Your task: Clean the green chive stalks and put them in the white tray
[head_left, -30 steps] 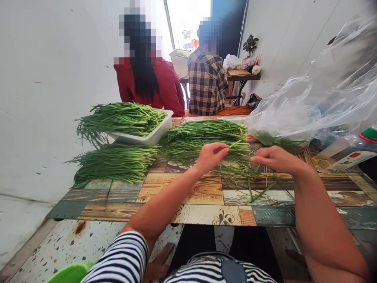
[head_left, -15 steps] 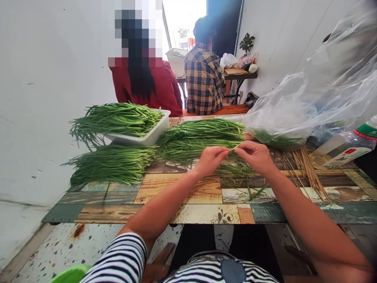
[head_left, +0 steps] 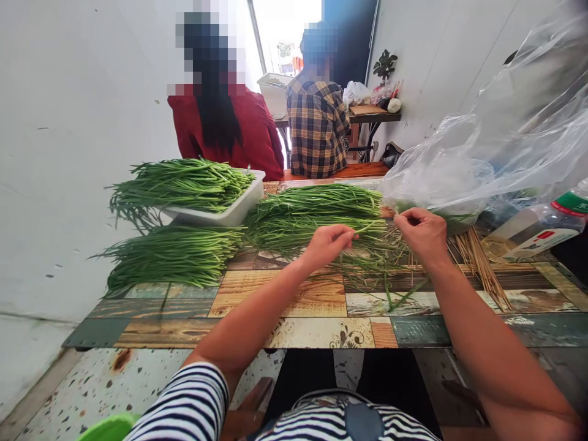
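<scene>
My left hand (head_left: 329,246) is pinched on a garlic chive (head_left: 369,226), whose pale end points right past the fingertips. To its right, my right hand (head_left: 423,239) has thumb and fingers closed together in a pinch; whatever is between the tips is too small to make out. Both are just in front of the middle pile of garlic chives (head_left: 316,205). Thin trimmed scraps (head_left: 367,278) lie on the table below and between the hands. A second bundle (head_left: 174,254) lies at the left, stems facing right.
A white plastic tub (head_left: 248,199) heaped with chives stands at the back left. On the right are bamboo skewers (head_left: 487,269), a large clear plastic bag (head_left: 441,171) and a plastic bottle (head_left: 542,226). Two people (head_left: 316,122) sit beyond the patchwork-patterned table (head_left: 280,294), backs turned.
My right hand has moved right, away from my left hand, and the fingertips that were together at the chive are now apart. My left hand has hardly moved.
</scene>
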